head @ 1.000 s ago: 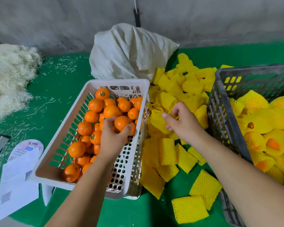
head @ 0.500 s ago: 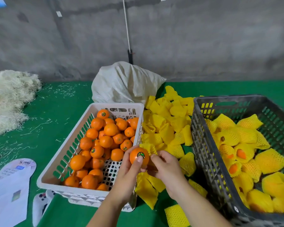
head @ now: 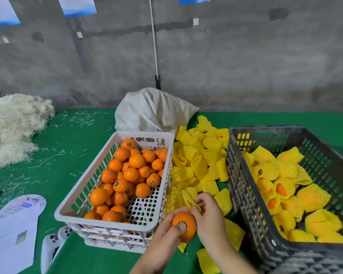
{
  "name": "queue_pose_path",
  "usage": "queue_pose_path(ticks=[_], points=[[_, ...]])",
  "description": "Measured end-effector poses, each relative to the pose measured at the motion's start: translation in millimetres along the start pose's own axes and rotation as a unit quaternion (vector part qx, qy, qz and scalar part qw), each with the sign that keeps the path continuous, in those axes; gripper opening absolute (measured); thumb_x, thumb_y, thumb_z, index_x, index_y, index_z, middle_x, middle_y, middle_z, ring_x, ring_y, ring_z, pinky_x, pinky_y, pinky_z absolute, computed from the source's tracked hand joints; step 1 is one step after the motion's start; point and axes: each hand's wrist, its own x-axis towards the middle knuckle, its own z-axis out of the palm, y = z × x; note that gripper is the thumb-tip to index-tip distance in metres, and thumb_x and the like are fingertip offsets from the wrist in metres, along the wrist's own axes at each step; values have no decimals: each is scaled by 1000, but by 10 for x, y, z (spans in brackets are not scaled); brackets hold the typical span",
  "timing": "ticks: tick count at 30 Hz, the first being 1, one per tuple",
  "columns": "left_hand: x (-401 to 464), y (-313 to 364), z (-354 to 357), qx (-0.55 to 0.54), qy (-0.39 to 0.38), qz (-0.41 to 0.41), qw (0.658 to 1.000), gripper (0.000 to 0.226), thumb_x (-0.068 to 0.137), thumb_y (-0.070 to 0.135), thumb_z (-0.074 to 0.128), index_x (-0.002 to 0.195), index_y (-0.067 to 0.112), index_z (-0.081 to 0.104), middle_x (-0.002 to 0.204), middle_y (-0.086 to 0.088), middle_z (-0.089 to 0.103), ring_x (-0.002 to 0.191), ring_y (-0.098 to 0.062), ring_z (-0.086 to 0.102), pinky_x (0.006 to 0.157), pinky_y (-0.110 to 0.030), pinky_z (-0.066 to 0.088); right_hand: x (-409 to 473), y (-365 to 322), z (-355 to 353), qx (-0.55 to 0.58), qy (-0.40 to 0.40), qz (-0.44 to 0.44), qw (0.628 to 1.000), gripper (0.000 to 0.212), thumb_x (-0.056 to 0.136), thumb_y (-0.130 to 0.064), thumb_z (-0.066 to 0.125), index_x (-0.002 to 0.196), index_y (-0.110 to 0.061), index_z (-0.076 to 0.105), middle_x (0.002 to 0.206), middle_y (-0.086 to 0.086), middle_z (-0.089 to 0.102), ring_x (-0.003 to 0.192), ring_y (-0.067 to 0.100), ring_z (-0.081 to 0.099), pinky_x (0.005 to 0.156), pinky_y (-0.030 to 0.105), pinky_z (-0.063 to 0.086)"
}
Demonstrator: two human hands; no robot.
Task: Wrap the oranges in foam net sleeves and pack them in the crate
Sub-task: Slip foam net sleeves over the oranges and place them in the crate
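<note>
My left hand (head: 167, 233) grips an orange (head: 185, 224) with a small sticker, low in the middle of the view, just right of the white basket (head: 75, 202). My right hand (head: 210, 216) touches the orange's right side and pinches a yellow foam net sleeve (head: 188, 198) at the orange's top. The white basket holds several bare oranges (head: 131, 173). A heap of loose yellow sleeves (head: 198, 161) lies between the basket and the dark grey crate (head: 246, 198) on the right. Several wrapped oranges (head: 281, 184) fill that crate.
A white woven sack (head: 154, 111) stands behind the basket against the concrete wall. A pile of pale straw-like fibre (head: 12, 127) lies at the left on the green table cover (head: 67, 147). White printed papers (head: 14, 228) and a white game controller (head: 52, 246) lie at the front left.
My left hand lifted an orange out of the white basket and brought it to the right. My right hand drew a sleeve from the heap and met the orange. The camera tilted up.
</note>
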Motion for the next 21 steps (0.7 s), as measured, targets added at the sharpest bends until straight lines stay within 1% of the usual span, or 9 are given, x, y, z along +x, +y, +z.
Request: queue_pose_path(ticks=[2,4,6,9,11,13,15,18,21], points=[[-6,48,63,-36,-39,-4,999,78,68,41,92,133,8,66,123,-18,64,92,-30,66,71,-36,53,-90,40,-14,13,-18,16,1000,20,90,-21,68,91,-36,54,98,-12,60,94,13,60,79,40,55],[3,113,94,-43,-49,8,998,70,76,42,88,135,11,67,129,-15,63,96,-31,65,75,-38,52,-134,-31,-59,87,-31,49,994,13,80,-38,62,92,-33,59,100,-7,63,95,19,62,80,46,57],[25,164,113,-15,-22,23,999,60,81,41,80,136,21,68,137,-11,64,102,-29,68,79,-40,53,-119,-65,-105,134,-8,57,989,5,88,-31,67,91,-33,64,98,-6,67,93,19,65,78,44,59],[49,238,139,29,53,64,996,52,79,47,75,130,41,70,129,-1,69,97,-21,72,79,-32,56,-93,-143,-227,109,29,-9,994,18,95,-19,71,92,-36,66,94,-17,70,93,5,66,74,23,53],[52,290,174,34,118,79,989,47,76,54,74,122,54,67,123,7,69,97,-14,73,78,-29,58,-106,-213,-289,132,15,-38,990,19,94,-18,72,94,-36,68,93,-17,71,91,6,67,75,24,55],[57,336,227,16,152,95,984,46,78,53,72,122,55,58,115,6,71,98,-19,72,83,-35,60,-172,-293,-327,135,-2,-72,988,21,94,-18,72,97,-38,68,95,-13,73,92,9,69,77,30,57],[48,411,295,-16,160,134,978,42,87,41,64,124,53,48,107,6,70,95,-22,67,84,-38,57,-242,-378,-348,100,-4,-153,983,19,93,-19,71,99,-36,67,102,-18,70,99,8,68,83,25,55],[-39,579,361,-50,165,166,971,58,90,31,56,136,59,36,131,0,65,111,-13,69,96,-34,56,-310,-518,-404,47,12,-264,963,14,92,-20,68,103,-28,66,108,-23,62,107,5,62,87,11,47],[-148,724,411,-114,70,188,973,72,90,14,60,147,51,36,138,-11,66,122,-13,68,98,-28,54,-302,-638,-517,44,35,-276,960,21,91,-13,64,107,-25,63,108,-23,57,104,2,59,85,8,44]])
